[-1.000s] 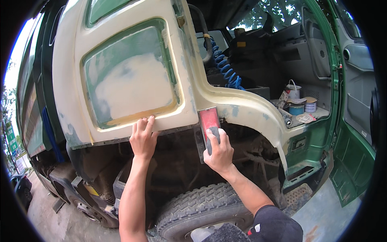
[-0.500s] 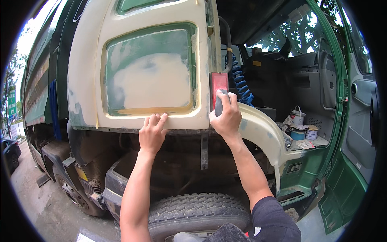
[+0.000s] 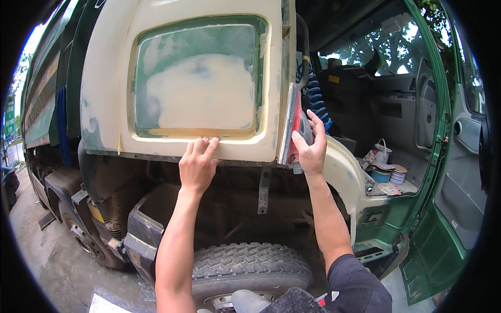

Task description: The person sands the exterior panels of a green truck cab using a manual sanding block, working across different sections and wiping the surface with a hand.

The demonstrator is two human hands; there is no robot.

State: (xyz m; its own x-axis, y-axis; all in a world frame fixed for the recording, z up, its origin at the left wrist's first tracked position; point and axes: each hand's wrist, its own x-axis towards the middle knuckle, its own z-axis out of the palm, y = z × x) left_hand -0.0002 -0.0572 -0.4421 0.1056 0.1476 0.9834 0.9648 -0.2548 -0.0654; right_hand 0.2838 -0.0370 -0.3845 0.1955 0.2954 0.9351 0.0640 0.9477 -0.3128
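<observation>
A truck cab's cream panel [image 3: 209, 148] surrounds a recessed area [image 3: 219, 39] of green paint with a pale, smooth patch over it. My left hand [image 3: 198, 164] rests its fingertips on the panel's lower edge, fingers stretched, holding nothing. In my right hand [image 3: 311, 148] is a long red hand sanding block [image 3: 297, 117], gripped by its dark handle. The block stands nearly upright at the panel's right edge, tilted so its thin pale side shows. Whether its whole face touches the panel is hidden.
A large tyre [image 3: 250, 266] sits below, and a metal bracket [image 3: 264, 190] hangs under the panel. To the right, blue coiled hoses [image 3: 317, 99] run beside the open cab, where cans [image 3: 398, 174] stand on the step. The green door [image 3: 443, 245] is swung open.
My right hand has turned the sanding block from facing the panel's edge to a sideways tilt, and moved slightly right and down. My left hand stays on the lower edge. The view has shifted.
</observation>
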